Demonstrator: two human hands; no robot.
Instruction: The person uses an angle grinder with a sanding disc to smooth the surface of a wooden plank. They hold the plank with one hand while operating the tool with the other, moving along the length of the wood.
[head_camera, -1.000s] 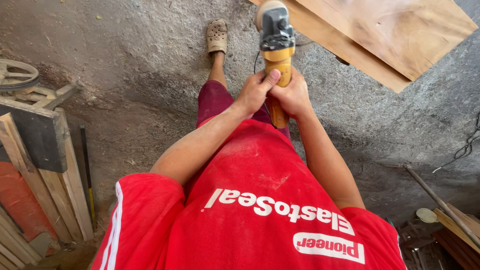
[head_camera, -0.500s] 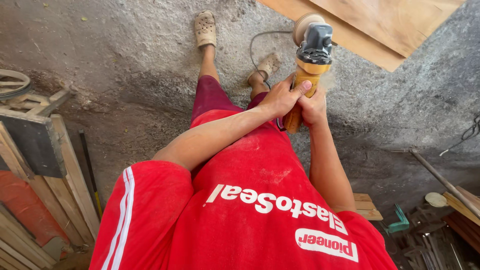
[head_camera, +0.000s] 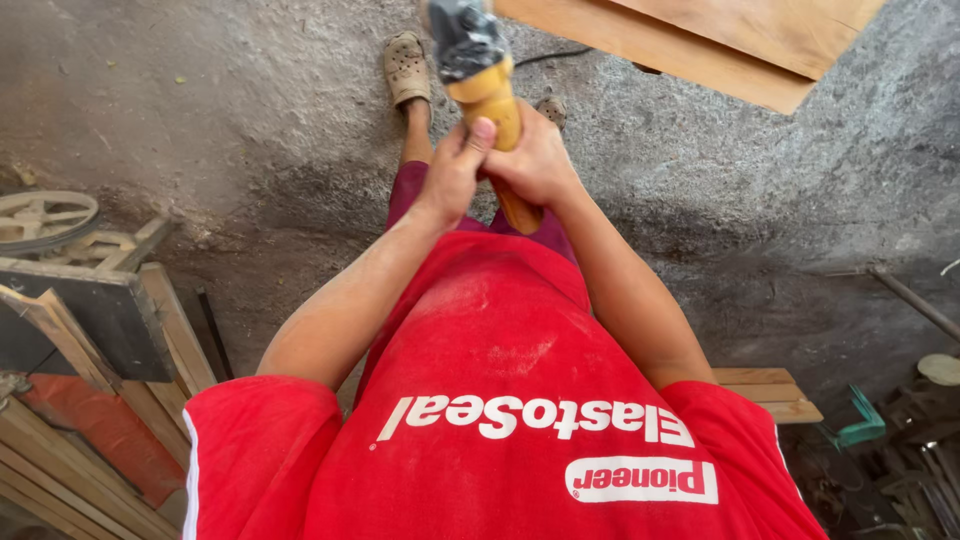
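A dusty concrete floor (head_camera: 200, 110) fills the frame. Wooden boards (head_camera: 720, 45) lie at the upper right. At upper centre, a yellow-bodied angle grinder (head_camera: 480, 70) is gripped by both hands: the left hand (head_camera: 455, 170) wraps its body with fingers curled, and the right hand (head_camera: 535, 160) closes round the handle just beside it.

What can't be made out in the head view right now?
- Grinder: its head is motion-blurred and cut by the top edge, so the disc cannot be seen.
- Grinder handle: hidden under left hand and right hand.
- Wooden boards: cut off by the top edge.
- Clutter at lower right: too dark to identify.
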